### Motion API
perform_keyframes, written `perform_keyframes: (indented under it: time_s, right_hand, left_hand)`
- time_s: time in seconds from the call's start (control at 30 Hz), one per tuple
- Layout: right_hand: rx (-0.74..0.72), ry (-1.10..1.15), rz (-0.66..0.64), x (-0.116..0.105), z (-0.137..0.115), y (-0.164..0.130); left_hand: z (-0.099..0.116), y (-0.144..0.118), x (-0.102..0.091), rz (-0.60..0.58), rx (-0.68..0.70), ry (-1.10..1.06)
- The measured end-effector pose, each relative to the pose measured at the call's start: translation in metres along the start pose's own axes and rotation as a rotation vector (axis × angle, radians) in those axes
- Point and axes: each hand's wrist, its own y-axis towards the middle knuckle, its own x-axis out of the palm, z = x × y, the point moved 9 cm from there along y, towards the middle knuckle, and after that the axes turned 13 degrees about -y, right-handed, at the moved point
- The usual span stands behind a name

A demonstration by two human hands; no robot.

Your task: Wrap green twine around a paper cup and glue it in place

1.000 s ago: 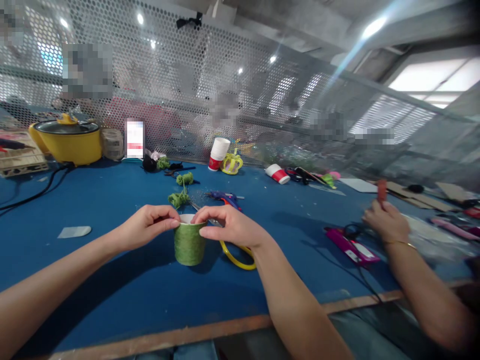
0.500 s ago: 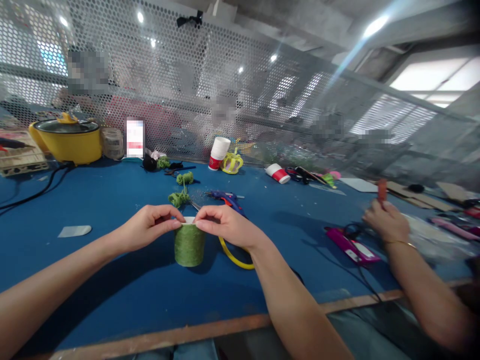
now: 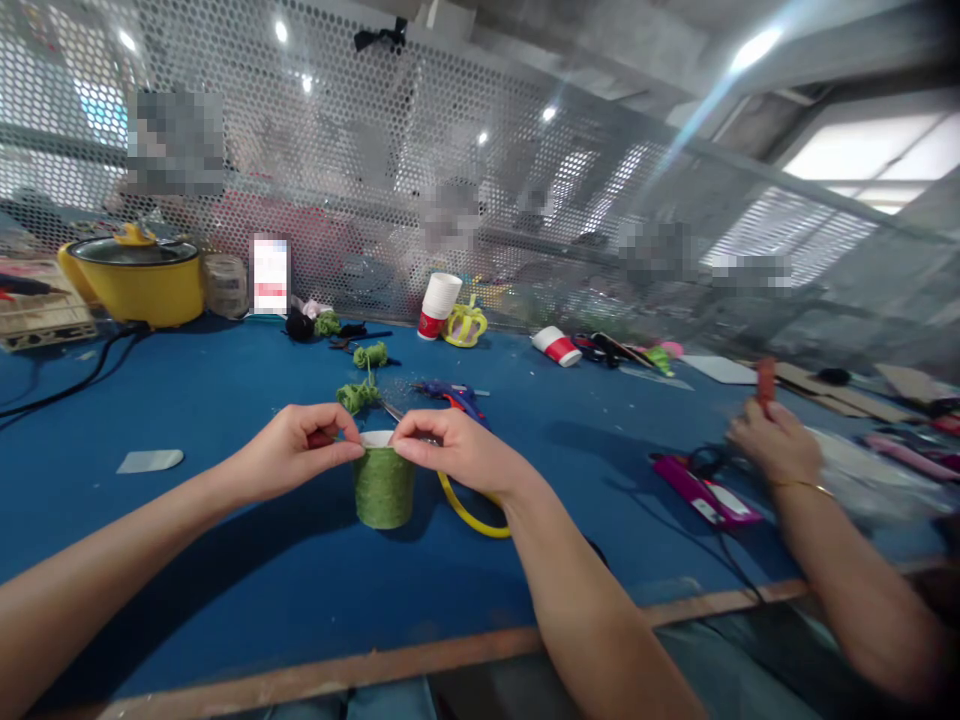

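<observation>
Green cup (image 3: 384, 488), white inside, pinched from both sides
Left hand (image 3: 304, 450) and right hand (image 3: 454, 448) — both nearly closed — grip its top.

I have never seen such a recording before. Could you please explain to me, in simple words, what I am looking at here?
There is no machine here: these are a person's two bare hands. The view comes from one camera worn on that person's head, looking forward and down.

The left hand and the right hand pinch the rim of a green cup, white inside, one at each side.

On the blue table behind it lie green yarn and a blue tool; a yellow handle shows beside the right wrist. Farther back are a yellow pot and a tipped paper cup.

The hand at far right belongs to another person.
</observation>
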Motion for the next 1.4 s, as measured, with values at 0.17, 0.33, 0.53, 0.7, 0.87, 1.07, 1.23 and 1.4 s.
perform_keyframes:
  time_s: [0.17,0.33,0.53,0.7,0.87,1.07,1.23,1.4]
  right_hand:
    - [-0.020,-0.005,0.011,-0.0008,-0.0015,0.0001]
    - [-0.017,0.002,0.014,-0.0011,-0.0016,0.0003]
    - [-0.025,0.011,0.029,-0.0018,-0.0022,0.0003]
    - [-0.028,0.024,0.028,-0.0011,-0.0012,-0.0001]
    - [-0.041,0.019,0.021,-0.0016,-0.0022,-0.0005]
    - [-0.065,0.031,0.022,-0.0016,-0.0030,-0.0007]
    - [-0.057,0.032,0.037,-0.0029,-0.0021,-0.0010]
    - [-0.052,0.042,0.044,-0.0037,-0.0014,-0.0016]
  left_hand:
    - [0.0007,0.0000,0.0003,-0.002,-0.009,-0.017]
    - [0.0009,-0.0013,0.0006,-0.004,-0.008,-0.027]
    - [-0.0003,-0.0010,0.0029,-0.028,-0.020,-0.040]
    - [0.0028,0.0003,0.0040,-0.039,-0.019,-0.063]
    - [0.0057,0.0004,0.0053,-0.051,-0.024,-0.118]
    - [0.0026,0.0011,0.0053,-0.058,-0.047,-0.142]
    - [0.0015,0.0015,0.0053,-0.062,-0.051,-0.180]
    - [0.0008,0.0013,0.0054,-0.062,-0.053,-0.222]
